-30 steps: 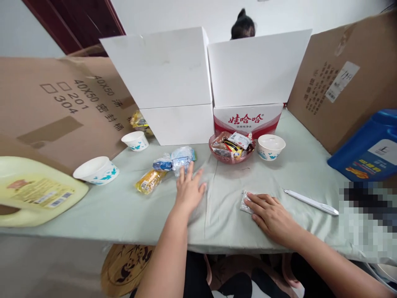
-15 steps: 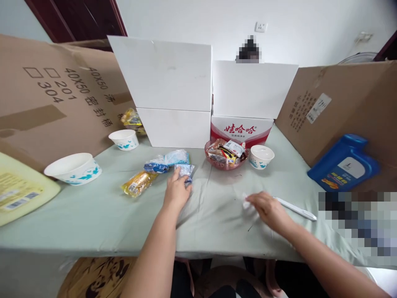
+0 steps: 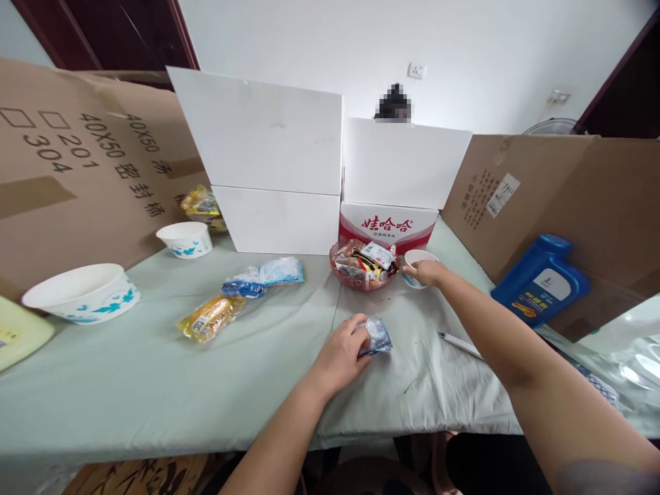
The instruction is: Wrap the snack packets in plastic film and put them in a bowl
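Note:
My left hand (image 3: 346,349) is closed on a small blue-and-clear plastic packet (image 3: 380,335) that rests on the tablecloth near the middle. My right hand (image 3: 427,272) reaches forward to a small white paper bowl (image 3: 413,282), fingers closed at its rim. The hand covers part of this bowl, hiding what is inside. Just left of it stands a reddish glass bowl (image 3: 340,276) full of wrapped snacks. Further left lie a yellow packet (image 3: 210,317), a dark blue packet (image 3: 243,287) and a light blue packet (image 3: 281,271).
White boxes (image 3: 276,220) stand across the back, with a person partly visible behind. Cardboard boxes (image 3: 103,172) flank the table. Two more paper bowls (image 3: 82,295) are at left. A blue bottle (image 3: 541,282) and a white pen-like stick (image 3: 460,345) are at right.
My left hand has drawn the small blue packet right and nearer, away from the others. My right hand has gone forward to the paper bowl; the small white scrap it held is out of sight.

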{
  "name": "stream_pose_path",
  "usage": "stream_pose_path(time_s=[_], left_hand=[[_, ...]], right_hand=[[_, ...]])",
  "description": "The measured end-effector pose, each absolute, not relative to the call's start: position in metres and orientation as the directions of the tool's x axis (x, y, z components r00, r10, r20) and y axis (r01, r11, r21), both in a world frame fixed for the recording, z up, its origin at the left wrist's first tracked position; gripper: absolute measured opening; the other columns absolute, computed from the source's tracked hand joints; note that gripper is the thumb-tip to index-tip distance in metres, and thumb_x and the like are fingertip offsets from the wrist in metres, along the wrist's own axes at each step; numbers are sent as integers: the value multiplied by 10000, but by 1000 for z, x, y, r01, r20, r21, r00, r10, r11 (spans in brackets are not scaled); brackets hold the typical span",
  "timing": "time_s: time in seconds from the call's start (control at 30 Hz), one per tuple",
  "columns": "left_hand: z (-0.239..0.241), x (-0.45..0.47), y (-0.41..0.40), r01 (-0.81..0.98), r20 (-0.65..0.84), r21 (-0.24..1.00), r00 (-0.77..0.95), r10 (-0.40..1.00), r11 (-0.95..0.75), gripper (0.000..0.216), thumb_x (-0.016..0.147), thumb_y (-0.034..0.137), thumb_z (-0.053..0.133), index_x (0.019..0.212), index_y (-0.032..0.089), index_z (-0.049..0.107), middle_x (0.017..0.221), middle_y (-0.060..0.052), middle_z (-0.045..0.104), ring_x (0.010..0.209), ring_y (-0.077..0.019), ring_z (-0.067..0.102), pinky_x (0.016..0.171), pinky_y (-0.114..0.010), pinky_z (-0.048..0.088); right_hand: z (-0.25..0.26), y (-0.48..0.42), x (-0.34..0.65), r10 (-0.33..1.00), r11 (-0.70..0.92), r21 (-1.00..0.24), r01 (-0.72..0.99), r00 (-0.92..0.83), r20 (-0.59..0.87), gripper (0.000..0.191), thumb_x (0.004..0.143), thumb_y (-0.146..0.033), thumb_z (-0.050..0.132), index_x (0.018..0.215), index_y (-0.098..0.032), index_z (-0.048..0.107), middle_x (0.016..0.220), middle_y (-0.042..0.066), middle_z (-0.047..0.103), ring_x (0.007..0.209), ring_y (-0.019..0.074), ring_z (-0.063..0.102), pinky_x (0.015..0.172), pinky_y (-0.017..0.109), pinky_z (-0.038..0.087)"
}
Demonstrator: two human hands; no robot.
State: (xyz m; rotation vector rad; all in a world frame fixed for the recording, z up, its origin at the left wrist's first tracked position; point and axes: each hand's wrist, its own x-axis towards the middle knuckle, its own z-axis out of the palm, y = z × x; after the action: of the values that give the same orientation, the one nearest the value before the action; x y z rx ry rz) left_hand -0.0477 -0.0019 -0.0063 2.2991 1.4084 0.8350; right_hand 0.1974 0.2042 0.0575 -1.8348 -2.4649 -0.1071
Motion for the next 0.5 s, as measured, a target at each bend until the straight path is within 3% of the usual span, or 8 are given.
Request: stream_pose_path(time_s=[0.07, 0.2, 0.27, 0.37, 0.5], left_hand=[[-8, -48, 0, 697, 339, 533, 345, 875, -481, 245, 715, 54, 671, 882, 202, 569, 1296, -101, 560, 1199, -270, 542, 1007, -454, 464], [-10, -52, 0, 719, 367, 506, 320, 874, -476, 250, 759, 101, 662, 965, 196, 556, 1326, -117, 537, 1253, -298, 496, 1041, -486, 433], [-10, -54, -2, 730, 355, 511, 303, 885, -455, 242, 778, 123, 648, 988, 200, 555, 1345, -117, 518, 1236, -297, 515, 1016, -482, 457], [-11, -54, -4, 726, 333, 526, 303, 893, -443, 247, 796, 123, 621, 1018, 203, 548, 1343, -114, 510, 1196, -277, 555, 985, -454, 490], [-13, -45, -6, 700, 370, 520, 333, 867, -491, 250, 794, 121, 599, 1021, 213, 548, 1327, -105, 514, 1181, -272, 564, 956, -440, 510]], right_hand=[[61, 199, 197, 952, 293, 19, 956, -293, 92, 502, 903, -553, 488, 1099, -136, 686, 1150, 168, 680, 1089, 308, 590, 939, 397, 414], [72, 155, 203, 918, 325, -2, 946, -315, 240, 486, 969, -425, 407, 1350, -138, 502, 1402, 149, 506, 1299, 278, 424, 1051, 379, 334], [66, 120, 213, 909, 331, -24, 943, -312, 277, 441, 978, -396, 381, 1313, -150, 528, 1334, 139, 554, 1246, 258, 475, 1024, 359, 368], [39, 71, 241, 914, 366, -64, 928, -346, 214, 387, 919, -408, 496, 1203, -168, 605, 1163, 125, 638, 1069, 267, 590, 903, 371, 452], [0, 42, 276, 940, 314, 14, 949, -313, 136, 290, 895, -303, 520, 1114, -172, 657, 1004, 124, 666, 951, 271, 620, 834, 394, 474]])
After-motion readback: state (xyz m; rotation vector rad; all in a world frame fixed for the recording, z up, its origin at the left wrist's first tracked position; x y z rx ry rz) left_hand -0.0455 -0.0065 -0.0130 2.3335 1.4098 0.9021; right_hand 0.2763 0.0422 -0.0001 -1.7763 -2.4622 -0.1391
